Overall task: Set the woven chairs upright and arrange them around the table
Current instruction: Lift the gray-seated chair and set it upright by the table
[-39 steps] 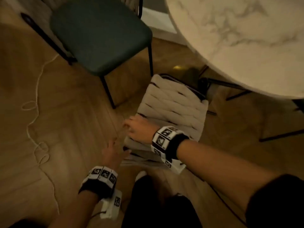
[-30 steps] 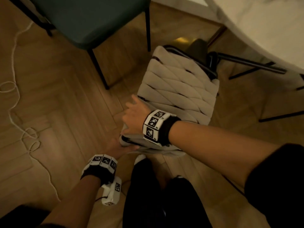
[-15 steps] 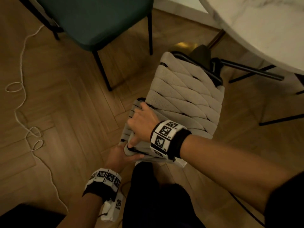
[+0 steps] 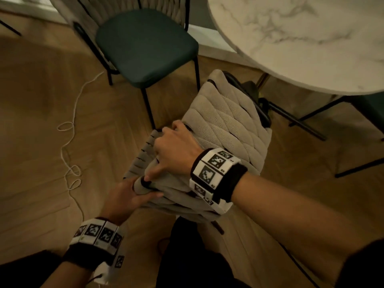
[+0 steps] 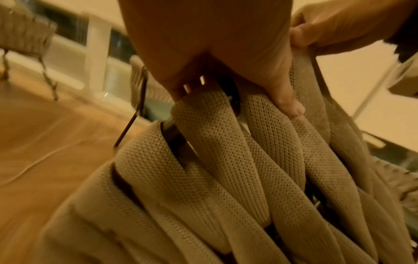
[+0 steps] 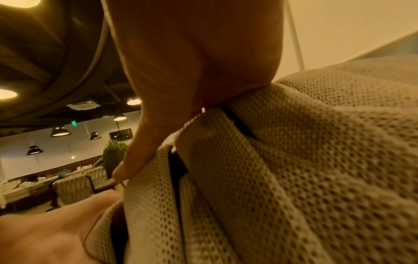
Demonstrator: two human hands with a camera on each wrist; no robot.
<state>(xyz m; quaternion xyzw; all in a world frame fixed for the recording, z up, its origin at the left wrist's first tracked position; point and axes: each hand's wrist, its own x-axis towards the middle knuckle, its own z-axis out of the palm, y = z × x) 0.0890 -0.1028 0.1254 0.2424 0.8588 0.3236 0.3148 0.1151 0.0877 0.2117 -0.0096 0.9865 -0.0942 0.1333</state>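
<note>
A beige woven chair (image 4: 226, 129) is tipped over beside the round marble table (image 4: 301, 38), with its backrest towards me and its dark frame and legs under the table edge. My right hand (image 4: 168, 154) grips the top rim of the backrest from above, fingers curled into the straps. My left hand (image 4: 135, 193) holds the same rim from below, thumb across the strap. In the left wrist view my left hand (image 5: 226, 71) clasps the woven straps (image 5: 203, 169). In the right wrist view my right hand (image 6: 181, 89) is on the mesh strap (image 6: 316, 160).
An upright chair with a dark green seat (image 4: 145, 44) and woven back stands just left of the table. A white cord (image 4: 68, 142) loops over the wooden floor at left. Black table legs (image 4: 307, 115) run behind the tipped chair. My legs (image 4: 187, 256) are directly below it.
My left hand has come off the floor and taken the backrest rim from below. With the right hand still on it, the backrest has risen off the floor towards me.
</note>
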